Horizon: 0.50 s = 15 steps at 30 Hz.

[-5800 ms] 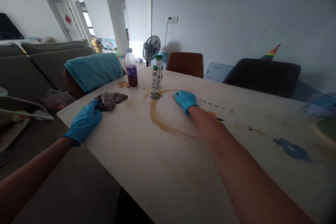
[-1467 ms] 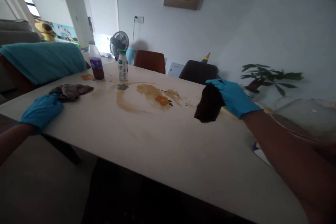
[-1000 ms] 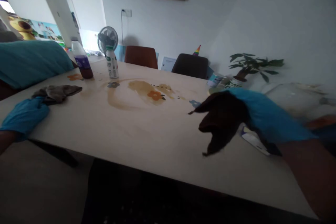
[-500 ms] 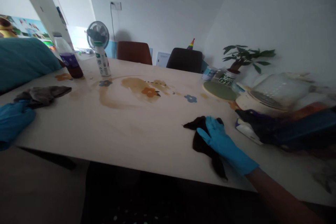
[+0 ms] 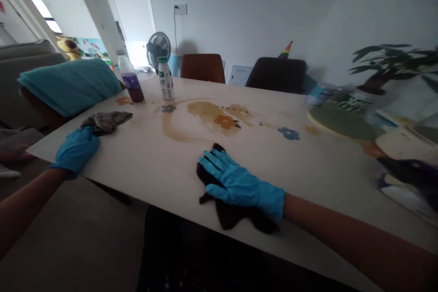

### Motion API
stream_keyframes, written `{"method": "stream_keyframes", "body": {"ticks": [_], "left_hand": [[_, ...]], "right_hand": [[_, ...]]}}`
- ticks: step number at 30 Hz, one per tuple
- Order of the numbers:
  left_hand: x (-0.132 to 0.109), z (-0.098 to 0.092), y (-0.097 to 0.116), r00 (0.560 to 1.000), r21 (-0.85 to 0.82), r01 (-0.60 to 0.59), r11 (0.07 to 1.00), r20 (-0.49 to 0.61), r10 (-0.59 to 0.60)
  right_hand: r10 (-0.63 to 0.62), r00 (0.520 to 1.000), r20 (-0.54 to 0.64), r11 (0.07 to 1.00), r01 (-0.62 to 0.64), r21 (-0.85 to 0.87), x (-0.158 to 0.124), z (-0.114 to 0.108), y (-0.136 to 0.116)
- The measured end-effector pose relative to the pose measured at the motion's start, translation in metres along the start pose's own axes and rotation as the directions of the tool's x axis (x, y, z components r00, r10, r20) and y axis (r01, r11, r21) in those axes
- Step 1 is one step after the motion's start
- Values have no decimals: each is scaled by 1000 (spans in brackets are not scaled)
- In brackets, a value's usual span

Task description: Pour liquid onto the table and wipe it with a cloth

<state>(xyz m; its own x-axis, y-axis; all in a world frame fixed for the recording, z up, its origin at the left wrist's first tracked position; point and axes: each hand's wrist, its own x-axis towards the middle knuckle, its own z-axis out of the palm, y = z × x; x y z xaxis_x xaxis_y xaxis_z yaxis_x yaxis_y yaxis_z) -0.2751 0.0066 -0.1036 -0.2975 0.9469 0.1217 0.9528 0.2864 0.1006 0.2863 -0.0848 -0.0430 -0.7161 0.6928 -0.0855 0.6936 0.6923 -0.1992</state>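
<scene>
My right hand, in a blue glove, lies flat with fingers apart on a dark brown cloth, pressing it against the white table near the front edge. At the table's left side my left hand, also gloved in blue, is closed on the near end of a crumpled grey cloth. Its fingertips are partly hidden. Brown liquid is smeared over the middle of the tabletop, around printed flowers, beyond my right hand.
A bottle with a purple label and a white bottle stand at the back left. On the right are a green round mat, a potted plant and a white appliance. Chairs line the far side.
My right hand has slid left across the table with the dark cloth. The view has turned left, so more of my left arm shows. The grey cloth stays near the table's left edge.
</scene>
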Motion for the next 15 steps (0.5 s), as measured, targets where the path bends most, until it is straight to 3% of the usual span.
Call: {"method": "stream_keyframes", "body": {"ticks": [6,11,15], "left_hand": [[-8,-10,13,1000,31,26,999,4,-26],[-9,-9,15,1000,-14,13,1000,-20,-13],[-5,-4,11,999,-22,19,1000,-31,-20]], "right_hand": [[-243,970,-13,969,242,-52,141,8,-62],[-255,966,-35,964,250,-94,251,19,-105],[-184,980,-78,981,178,-78,307,16,-118]]}}
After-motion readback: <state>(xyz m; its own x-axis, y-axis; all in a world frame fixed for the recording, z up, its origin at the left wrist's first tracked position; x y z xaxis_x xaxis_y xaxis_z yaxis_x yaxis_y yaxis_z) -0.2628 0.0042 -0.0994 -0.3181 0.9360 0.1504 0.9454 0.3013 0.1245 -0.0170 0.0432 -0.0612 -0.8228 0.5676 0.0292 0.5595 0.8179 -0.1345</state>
